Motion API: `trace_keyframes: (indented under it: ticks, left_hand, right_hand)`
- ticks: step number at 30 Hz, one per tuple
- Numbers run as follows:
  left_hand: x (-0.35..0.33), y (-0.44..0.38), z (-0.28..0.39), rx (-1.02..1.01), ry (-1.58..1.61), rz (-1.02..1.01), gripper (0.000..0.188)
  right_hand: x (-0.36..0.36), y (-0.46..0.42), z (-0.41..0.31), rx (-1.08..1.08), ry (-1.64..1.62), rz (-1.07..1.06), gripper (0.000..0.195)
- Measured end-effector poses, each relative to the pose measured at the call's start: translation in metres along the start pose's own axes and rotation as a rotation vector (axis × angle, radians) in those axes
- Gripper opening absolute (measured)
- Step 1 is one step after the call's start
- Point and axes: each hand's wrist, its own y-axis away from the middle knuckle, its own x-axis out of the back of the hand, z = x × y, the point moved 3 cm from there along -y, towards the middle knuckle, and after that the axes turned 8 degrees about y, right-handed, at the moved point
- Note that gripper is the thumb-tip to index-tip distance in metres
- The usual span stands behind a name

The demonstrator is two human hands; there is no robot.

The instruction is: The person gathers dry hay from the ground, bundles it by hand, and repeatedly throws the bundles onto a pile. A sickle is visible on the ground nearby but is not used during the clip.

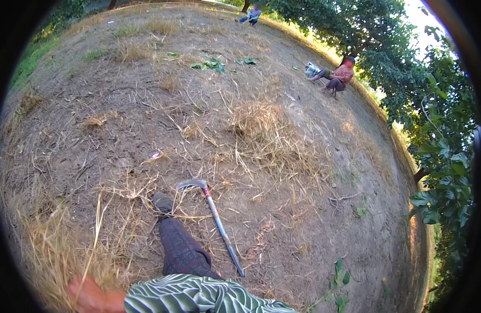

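Observation:
My left hand (85, 294) is low at the far left, against a clump of dry straw-coloured grass (48, 250); its fingers are hidden or blurred, so its grip is unclear. A stalk crosses in front of it. My right hand is out of view. A sickle (220, 223) lies on the bare soil before me, its curved metal blade at the top, red wrapping below it and a long bluish-grey handle slanting down to the right. Left of the sickle is my leg in dark checked trousers (185, 250), with a dark shoe (162, 204) close to the blade. My green-and-white patterned clothing (201, 293) fills the bottom.
A heap of dry grass (264, 125) lies beyond the sickle. Cut green leaves (211, 65) lie farther off. One person (338, 76) sits at the upper right beside a light bag (311, 69); another person (252, 15) sits at the top. Leafy branches (432, 203) stand at the right.

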Motion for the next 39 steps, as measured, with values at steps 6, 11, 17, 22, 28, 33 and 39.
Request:
trace_keyframes:
  ticks: [6, 11, 17, 22, 28, 33, 39]
  left_hand:
    - [0.011, -0.001, 0.004, -0.005, 0.023, 0.021, 0.042]
    - [0.000, 0.000, 0.000, 0.005, 0.013, 0.016, 0.042]
    - [0.000, 0.000, -0.003, 0.018, 0.018, 0.020, 0.042]
    - [0.001, 0.000, 0.001, 0.010, 0.014, 0.019, 0.042]
    - [0.007, 0.005, 0.007, -0.012, 0.012, 0.018, 0.041]
    - [0.022, 0.008, 0.018, -0.139, -0.067, -0.046, 0.041]
    - [-0.006, 0.006, 0.027, -0.442, -0.468, -0.330, 0.038]
  right_hand:
    - [0.027, 0.010, -0.035, 0.099, -0.059, 0.022, 0.016]
    - [0.042, -0.031, 0.003, -0.026, 0.011, -0.074, 0.025]
    - [0.070, -0.058, 0.024, -0.357, 0.005, -0.085, 0.033]
    - [0.055, -0.057, 0.039, -0.372, 0.083, 0.011, 0.023]
    - [0.055, -0.058, 0.037, -0.298, 0.142, -0.077, 0.034]
    - [0.070, -0.059, 0.029, -0.331, 0.070, -0.212, 0.039]
    - [0.077, -0.056, 0.039, -0.412, 0.086, -0.181, 0.029]
